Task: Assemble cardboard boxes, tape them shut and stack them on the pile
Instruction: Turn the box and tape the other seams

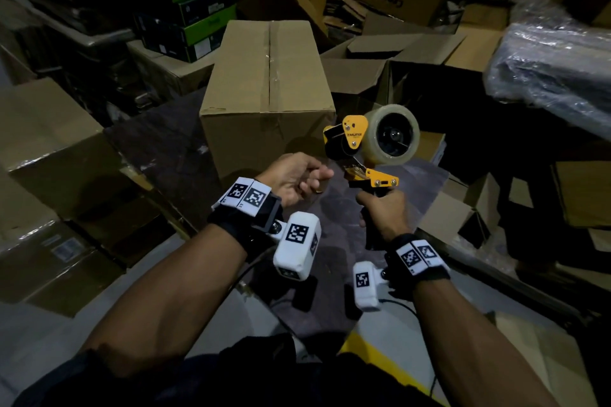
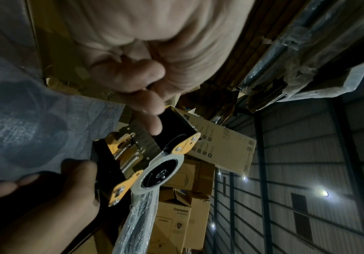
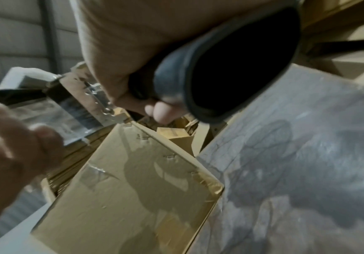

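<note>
A closed cardboard box (image 1: 267,92) with tape along its top seam stands on the dark patterned table (image 1: 158,149); its near side fills the right wrist view (image 3: 133,197). My right hand (image 1: 380,208) grips the black handle (image 3: 230,60) of a yellow tape dispenser (image 1: 355,139) carrying a clear tape roll (image 1: 393,134), held up in front of the box's near right corner. My left hand (image 1: 325,173) is at the dispenser's mouth with its fingers curled. It pinches the loose tape end (image 3: 53,120), and one fingertip (image 2: 154,127) lies by the toothed blade.
Green-and-black cartons (image 1: 195,0) are stacked at the back left. Brown cartons (image 1: 49,149) crowd the left side. Open, empty cardboard boxes (image 1: 429,69) lie right of the table. A plastic-wrapped bundle (image 1: 555,69) juts in from the far right.
</note>
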Action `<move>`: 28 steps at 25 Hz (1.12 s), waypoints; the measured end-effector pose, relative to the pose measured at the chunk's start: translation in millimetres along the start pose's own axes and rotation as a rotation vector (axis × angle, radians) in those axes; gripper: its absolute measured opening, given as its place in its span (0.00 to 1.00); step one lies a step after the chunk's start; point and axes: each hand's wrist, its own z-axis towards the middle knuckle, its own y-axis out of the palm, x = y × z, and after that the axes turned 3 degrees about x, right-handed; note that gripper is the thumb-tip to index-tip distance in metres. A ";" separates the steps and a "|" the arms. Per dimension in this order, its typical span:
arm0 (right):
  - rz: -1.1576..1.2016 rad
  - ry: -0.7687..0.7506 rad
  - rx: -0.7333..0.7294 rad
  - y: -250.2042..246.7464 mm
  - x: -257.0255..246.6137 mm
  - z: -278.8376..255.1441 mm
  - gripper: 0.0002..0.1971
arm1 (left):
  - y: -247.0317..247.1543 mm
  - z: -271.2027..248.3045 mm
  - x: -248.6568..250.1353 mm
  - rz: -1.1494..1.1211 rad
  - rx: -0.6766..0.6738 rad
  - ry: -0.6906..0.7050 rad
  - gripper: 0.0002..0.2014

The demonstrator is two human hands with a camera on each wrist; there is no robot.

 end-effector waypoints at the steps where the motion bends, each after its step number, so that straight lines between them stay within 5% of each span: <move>1: -0.004 0.013 0.002 2.2 -1.4 0.1 0.08 | -2.0 -1.3 0.1 0.008 0.017 0.011 0.12; 10: -0.007 0.085 0.104 -15.3 3.1 17.3 0.06 | -78.4 -8.7 -8.9 0.182 0.211 0.159 0.13; 19: -0.141 -0.290 0.031 -6.5 -34.6 22.2 0.03 | -123.2 -11.2 32.5 0.484 0.486 0.367 0.16; 28: -0.329 -0.463 -0.012 42.9 -87.9 37.0 0.11 | -177.5 6.1 66.0 0.664 0.771 0.568 0.21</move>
